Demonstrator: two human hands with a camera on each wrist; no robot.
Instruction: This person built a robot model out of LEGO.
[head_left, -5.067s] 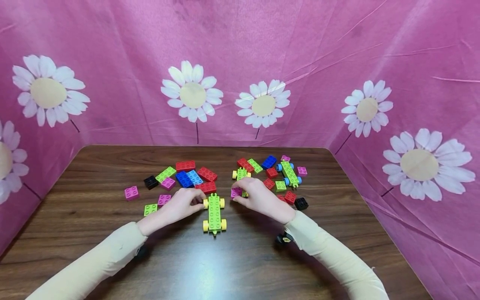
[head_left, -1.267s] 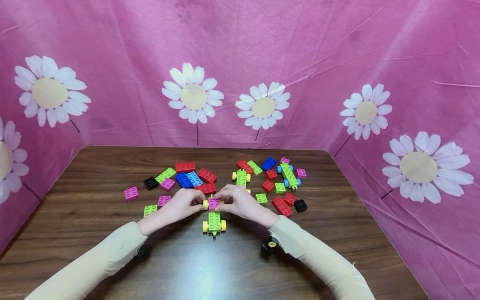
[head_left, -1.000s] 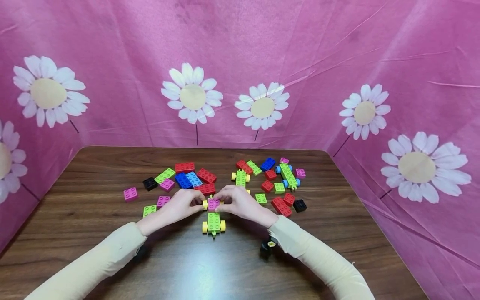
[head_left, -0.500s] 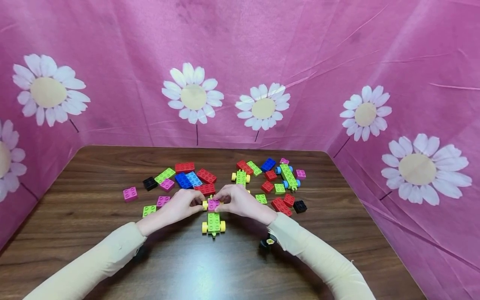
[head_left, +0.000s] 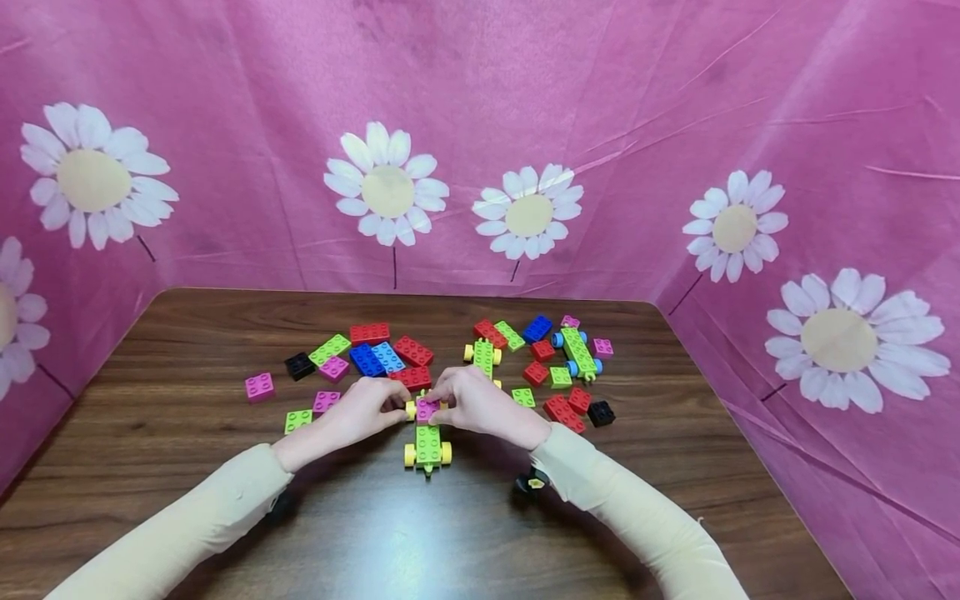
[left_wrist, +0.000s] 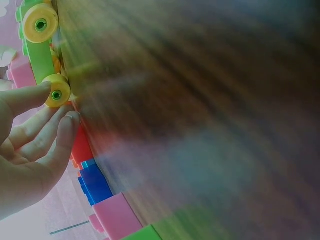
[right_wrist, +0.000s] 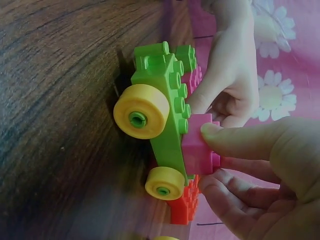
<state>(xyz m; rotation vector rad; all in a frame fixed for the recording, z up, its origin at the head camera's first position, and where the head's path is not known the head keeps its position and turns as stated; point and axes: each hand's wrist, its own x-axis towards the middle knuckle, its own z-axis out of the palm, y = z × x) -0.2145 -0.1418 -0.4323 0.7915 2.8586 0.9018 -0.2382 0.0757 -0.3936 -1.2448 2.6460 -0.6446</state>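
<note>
A lime-green toy car base (head_left: 428, 450) with yellow wheels stands on the table between the hands. Over its far end sits a pink building brick (right_wrist: 198, 145), studs up, against the base's studs; whether it is pressed fully down I cannot tell. My right hand (head_left: 480, 406) pinches this brick between thumb and fingers. My left hand (head_left: 367, 408) holds the base at its far left yellow wheel (left_wrist: 57, 91), thumb on one side and fingertips close by the other. The far right wheel is mostly hidden behind the right hand.
Just beyond my right hand stands another yellow-wheeled base (head_left: 483, 355). A blue-wheeled base (head_left: 577, 354) lies farther right among red, green, blue and black bricks. Left of centre are more bricks, including a red one (head_left: 370, 333) and a black one (head_left: 300, 366).
Since the oldest frame, my right hand has brought the pink brick from beside the farther base leftward onto the near base. Over the last second both hands stay nearly still.
</note>
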